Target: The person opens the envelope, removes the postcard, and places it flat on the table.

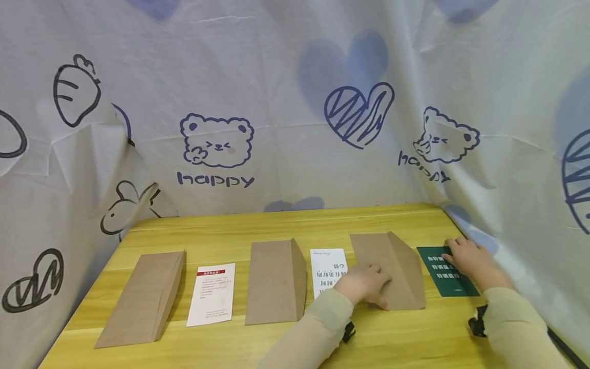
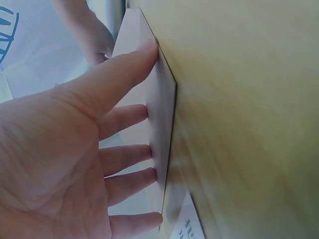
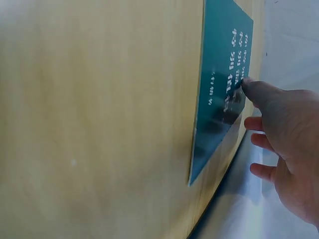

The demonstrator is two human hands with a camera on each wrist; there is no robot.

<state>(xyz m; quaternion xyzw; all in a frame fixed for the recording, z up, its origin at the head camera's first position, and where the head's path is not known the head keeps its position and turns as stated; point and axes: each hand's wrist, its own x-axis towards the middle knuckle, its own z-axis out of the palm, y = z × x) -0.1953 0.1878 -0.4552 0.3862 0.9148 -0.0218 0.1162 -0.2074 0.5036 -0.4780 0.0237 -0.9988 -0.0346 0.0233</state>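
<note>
My left hand (image 1: 367,283) rests on a brown kraft envelope (image 1: 407,271) with its flap unfolded. In the left wrist view the thumb and spread fingertips (image 2: 144,174) touch the envelope's surface, which lies flat on the table. The right hand (image 1: 472,260) is at the right edge of a dark green card (image 1: 438,269) printed with white characters. Its thumb (image 3: 256,89) touches the card's edge in the right wrist view, while the other fingers are spread beside it. A white card (image 1: 324,261) with green print lies left of the left hand, partly hidden by it.
Farther left lie a second kraft envelope (image 1: 272,282), a white card with a red band (image 1: 212,294) and a third envelope (image 1: 143,297). All are in a row on the yellow wood-grain table (image 1: 221,228). A printed white curtain (image 1: 276,77) surrounds the table's back and sides.
</note>
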